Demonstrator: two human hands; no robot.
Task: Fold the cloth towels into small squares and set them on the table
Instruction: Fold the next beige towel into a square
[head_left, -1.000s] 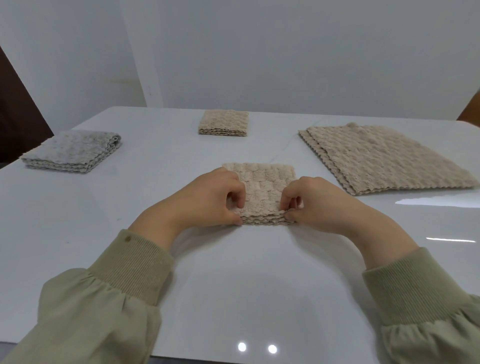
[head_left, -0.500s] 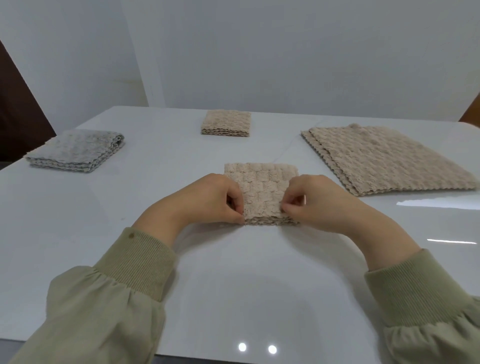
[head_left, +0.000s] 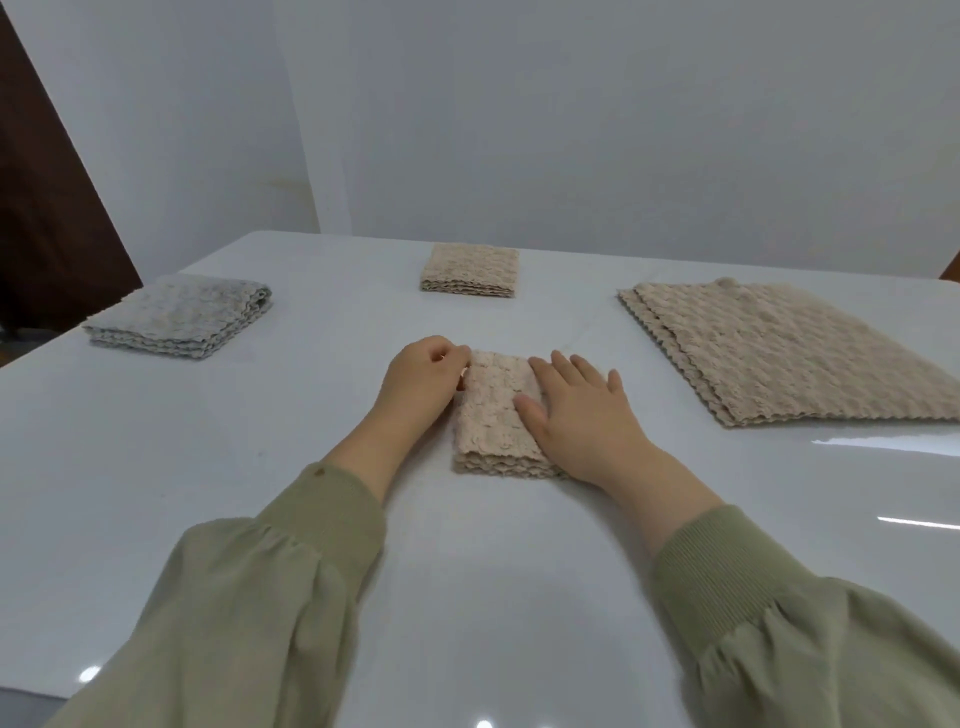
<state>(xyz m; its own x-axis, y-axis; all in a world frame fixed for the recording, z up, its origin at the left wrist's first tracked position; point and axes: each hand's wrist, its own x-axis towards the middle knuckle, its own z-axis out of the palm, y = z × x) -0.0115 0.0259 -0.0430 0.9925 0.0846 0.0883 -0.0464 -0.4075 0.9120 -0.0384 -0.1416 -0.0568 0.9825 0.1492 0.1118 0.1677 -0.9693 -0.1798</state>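
Flatly, right hand (head_left: 582, 410) presses folded towel (head_left: 493, 421); left hand (head_left: 421, 384) holds its edge.

We have a single wide-angle view, worn on the person's head, facing forward and down across the table (head_left: 156, 467) toward the wall (head_left: 623, 130) at 12 o'clock. It sits near: left sleeve (head_left: 234, 623) at 7 o'clock, right sleeve (head_left: 805, 639) at 5.

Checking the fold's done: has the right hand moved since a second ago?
Yes. The right hand went from the folded towel's near edge forward onto its top.
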